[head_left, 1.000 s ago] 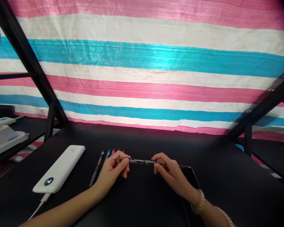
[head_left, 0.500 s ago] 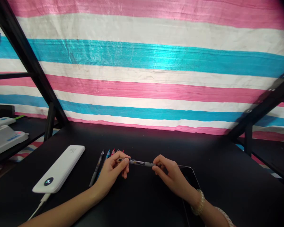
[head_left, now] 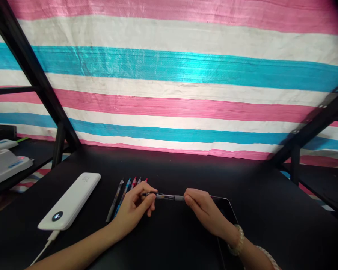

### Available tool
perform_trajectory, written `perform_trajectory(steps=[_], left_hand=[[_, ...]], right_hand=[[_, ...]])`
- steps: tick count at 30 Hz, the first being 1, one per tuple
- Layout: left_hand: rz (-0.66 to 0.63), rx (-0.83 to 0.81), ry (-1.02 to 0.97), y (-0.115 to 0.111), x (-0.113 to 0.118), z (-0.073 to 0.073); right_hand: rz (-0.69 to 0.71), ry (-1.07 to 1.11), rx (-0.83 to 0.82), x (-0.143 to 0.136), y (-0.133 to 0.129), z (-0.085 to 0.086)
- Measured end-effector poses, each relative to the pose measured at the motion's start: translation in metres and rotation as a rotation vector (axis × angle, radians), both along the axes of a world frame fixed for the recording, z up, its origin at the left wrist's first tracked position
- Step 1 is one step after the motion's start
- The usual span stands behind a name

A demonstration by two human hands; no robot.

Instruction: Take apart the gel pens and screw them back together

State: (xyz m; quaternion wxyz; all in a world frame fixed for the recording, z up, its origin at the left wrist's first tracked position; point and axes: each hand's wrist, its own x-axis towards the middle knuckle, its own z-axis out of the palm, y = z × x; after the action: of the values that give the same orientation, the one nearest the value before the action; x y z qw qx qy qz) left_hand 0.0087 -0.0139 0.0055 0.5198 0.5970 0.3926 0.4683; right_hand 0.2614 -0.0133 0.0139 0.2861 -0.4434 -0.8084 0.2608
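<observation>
A clear-barrelled pen (head_left: pixel 166 196) with a grey grip lies level between my two hands above the black table (head_left: pixel 157 240). My left hand (head_left: pixel 138 202) pinches its dark end between thumb and fingers. At the other end, my right hand (head_left: pixel 199 206) is closed around the tip of the grey grip, so that tip is hidden. Left of my left hand, several pens lie side by side, among them a grey-and-black pen (head_left: pixel 115 200) and a blue pen (head_left: pixel 126 189); my hand covers part of the row.
A white power bank (head_left: pixel 70 202) with a white cable (head_left: pixel 46 245) lies on the left. Beneath my right forearm is a dark tablet (head_left: pixel 227 210). Black frame bars (head_left: pixel 38 86) stand at both sides, and a striped sheet (head_left: pixel 169 97) hangs behind.
My right hand's fingers have curled closer around the grip end of the pen. Both hands and the pen have shifted slightly right and toward me.
</observation>
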Motion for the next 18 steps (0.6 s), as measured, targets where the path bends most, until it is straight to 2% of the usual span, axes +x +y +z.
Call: perform_trajectory(steps=[4,8,12,18], left_hand=[[0.003,-0.015,-0.005,0.001,0.001,0.002],[0.05,-0.074,-0.042,0.005,0.002,-0.003],[0.067,-0.163,-0.128,0.009,0.004,-0.009],[0.056,-0.255,-0.302,0.011,0.004,-0.007]], right_hand=[[0.008,0.006,-0.032,-0.001,0.0,0.004],[0.024,-0.012,-0.097,-0.005,-0.001,0.009],[0.095,-0.065,-0.132,-0.008,-0.006,0.01],[0.18,-0.038,-0.172,-0.007,-0.009,0.014]])
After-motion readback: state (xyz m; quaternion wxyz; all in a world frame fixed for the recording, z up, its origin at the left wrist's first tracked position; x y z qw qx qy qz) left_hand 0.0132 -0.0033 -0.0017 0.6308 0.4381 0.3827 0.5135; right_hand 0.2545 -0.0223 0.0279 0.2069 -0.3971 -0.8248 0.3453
